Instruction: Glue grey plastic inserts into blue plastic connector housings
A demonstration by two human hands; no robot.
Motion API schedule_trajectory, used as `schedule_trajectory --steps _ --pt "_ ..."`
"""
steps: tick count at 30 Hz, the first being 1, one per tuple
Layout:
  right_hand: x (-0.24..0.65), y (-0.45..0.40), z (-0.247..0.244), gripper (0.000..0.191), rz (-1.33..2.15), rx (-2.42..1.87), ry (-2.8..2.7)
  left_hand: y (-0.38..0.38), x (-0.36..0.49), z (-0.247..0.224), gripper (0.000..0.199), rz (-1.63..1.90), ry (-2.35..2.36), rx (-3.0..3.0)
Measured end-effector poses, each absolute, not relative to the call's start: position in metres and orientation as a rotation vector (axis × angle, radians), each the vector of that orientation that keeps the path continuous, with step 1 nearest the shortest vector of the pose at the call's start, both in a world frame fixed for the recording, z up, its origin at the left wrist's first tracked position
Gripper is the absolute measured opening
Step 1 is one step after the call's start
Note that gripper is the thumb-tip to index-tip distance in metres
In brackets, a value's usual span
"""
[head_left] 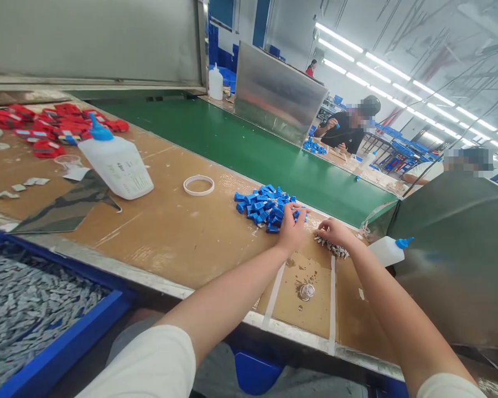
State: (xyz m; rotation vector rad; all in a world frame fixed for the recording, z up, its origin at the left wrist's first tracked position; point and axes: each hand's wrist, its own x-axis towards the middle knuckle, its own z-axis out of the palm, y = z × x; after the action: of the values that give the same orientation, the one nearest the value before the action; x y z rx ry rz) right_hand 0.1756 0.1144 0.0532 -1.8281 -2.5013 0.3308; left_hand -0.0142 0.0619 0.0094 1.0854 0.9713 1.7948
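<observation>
My left hand (pixel 292 225) is at the right edge of a heap of small blue plastic pieces (pixel 262 205). Its fingers are curled, and blue plastic shows between them. Just to the right, my right hand (pixel 335 231) reaches over a small pile of grey pieces (pixel 337 251), fingertips pressed together at the pile's left side. Whatever those fingertips hold is too small to make out. Nearer to me, a small clear round object (pixel 306 291) sits on a wet-looking patch of board between two strips of white tape.
A white bottle with a blue nozzle (pixel 118 166) leans at left by red pieces (pixel 62 127); another bottle (pixel 385 251) lies right. A tape ring (pixel 198 185) rests mid-table. Beyond runs a green conveyor belt (pixel 216 132). A blue bin (pixel 74 342) holds grey pieces. Co-workers sit across.
</observation>
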Motion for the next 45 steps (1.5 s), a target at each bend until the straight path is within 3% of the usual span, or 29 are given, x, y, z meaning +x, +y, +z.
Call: schedule_trajectory --steps 8,13,18,24,32,40,45 --pt "0.172 0.102 0.041 0.017 0.408 -1.665 -2.261 0.056 -0.018 0.007 0.028 1.620 0.852 1.462" --pt "0.185 0.041 0.042 0.034 0.996 -1.296 -1.711 0.049 -0.013 0.006 0.043 1.505 0.807 1.538" --pt "0.200 -0.037 0.024 0.029 1.210 -1.297 -1.600 0.043 -0.006 0.003 0.041 1.349 0.919 1.567" --pt "0.196 -0.075 0.026 0.023 1.193 -1.360 -1.815 0.051 -0.004 0.002 0.038 1.292 0.705 1.611" --pt "0.192 -0.078 0.037 0.024 1.082 -1.411 -2.014 0.047 -0.006 0.003 0.048 1.225 0.730 1.570" --pt "0.196 -0.040 0.029 0.035 0.956 -1.252 -1.438 0.045 -0.003 0.004 0.068 1.014 0.756 1.460" --pt "0.189 -0.019 0.014 0.038 0.832 -1.190 -1.294 0.041 -0.001 0.006 0.064 0.994 0.897 1.281"
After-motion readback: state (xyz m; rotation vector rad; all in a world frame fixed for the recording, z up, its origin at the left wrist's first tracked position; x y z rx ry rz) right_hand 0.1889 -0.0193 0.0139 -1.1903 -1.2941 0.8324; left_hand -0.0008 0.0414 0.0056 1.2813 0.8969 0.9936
